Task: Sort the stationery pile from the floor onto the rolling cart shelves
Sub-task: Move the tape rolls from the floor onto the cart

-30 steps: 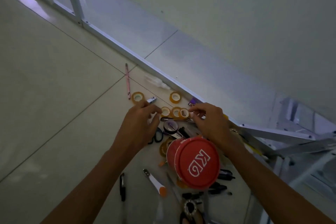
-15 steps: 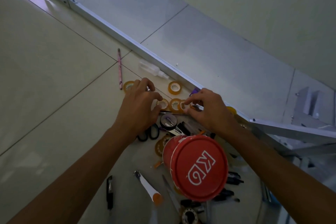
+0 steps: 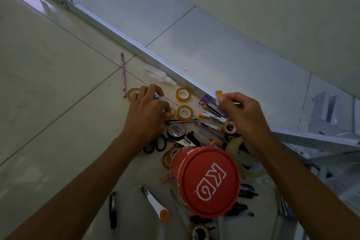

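Observation:
A stationery pile lies on the tiled floor by the wall. My left hand (image 3: 148, 117) reaches down into it, and its curled fingers pinch a small amber tape roll (image 3: 171, 112) that sits on the floor. A small silver piece (image 3: 157, 96) shows at its knuckles. My right hand (image 3: 245, 117) pinches another small tape roll (image 3: 219, 96) edge-on and holds it just above the staplers (image 3: 212, 112). Loose tape rolls lie at the left (image 3: 133, 93), in the middle (image 3: 185, 112) and further back (image 3: 183, 94).
A red bucket lid (image 3: 210, 181) stands near me among pens and clips. Scissors (image 3: 155, 145), a white cutter (image 3: 154, 203), a black pen (image 3: 112, 208), a pink pencil (image 3: 123, 75) and a clear glue bottle (image 3: 157, 73) lie around. The grey cart frame (image 3: 331, 138) is at the right.
My right hand has lifted up and to the right with a tape roll pinched in it. My left hand stays low over the rolls, its fingers now on one.

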